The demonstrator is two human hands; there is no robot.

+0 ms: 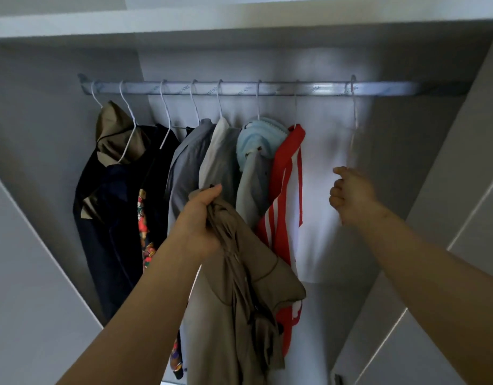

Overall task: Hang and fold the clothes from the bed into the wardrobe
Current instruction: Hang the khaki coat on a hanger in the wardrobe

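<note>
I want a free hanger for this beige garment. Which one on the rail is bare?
The rightmost hanger, apart beyond the red-and-white top; the right hand grips it. Every other one is draped.

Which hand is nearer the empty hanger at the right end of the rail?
Right. The right hand grips the empty hanger at its bottom; the left hand is well to its left, holding a beige garment.

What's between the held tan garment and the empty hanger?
Nothing visible. The left hand holds the tan garment in front of the red striped top; the right hand grips the empty hanger further right, open space between.
</note>
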